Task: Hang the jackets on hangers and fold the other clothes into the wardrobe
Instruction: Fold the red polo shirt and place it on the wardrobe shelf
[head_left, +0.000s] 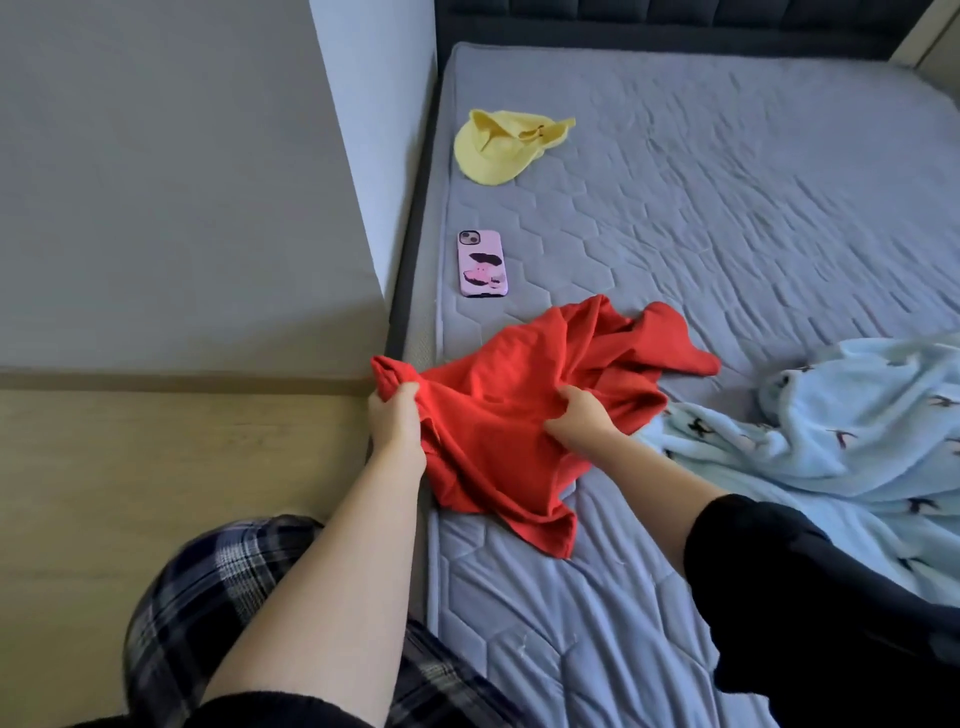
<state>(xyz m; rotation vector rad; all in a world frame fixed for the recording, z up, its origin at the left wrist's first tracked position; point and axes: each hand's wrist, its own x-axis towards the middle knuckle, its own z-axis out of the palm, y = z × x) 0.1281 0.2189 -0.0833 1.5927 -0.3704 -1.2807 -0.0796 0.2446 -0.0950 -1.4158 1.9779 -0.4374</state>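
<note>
Plaid trousers (208, 587) fill the bottom left, right under the lens, and both forearms reach out from black sleeves over the mattress (727, 208).

Left hand (395, 415) is clamped around a bunched end of the red garment (519, 395), right at the left edge of the mattress, with the knot of cloth poking out above the fist. Right hand (582, 421) has its fingers curled into the middle of the same cloth, just inboard.

So the garment is stretched between the two hands. Its long axis runs from the left edge out toward the middle of the mattress, the far end rumpled there, and a loose flap droops toward the person. By my read it needs spreading flat before any fold, and the right hand is nearer the crumpled end.

Near the left edge, just beyond the red cloth, lies a phone (481, 263) in a pink case, and a yellow garment (498, 150) sits farther up toward the far left corner. A pale blue fleece (831, 415) lies heaped at the right edge, touching the red cloth; blanket or clothing, I cannot tell.

A grey wall (156, 182) and wood floor (156, 467) are on the left. No wardrobe in view.
</note>
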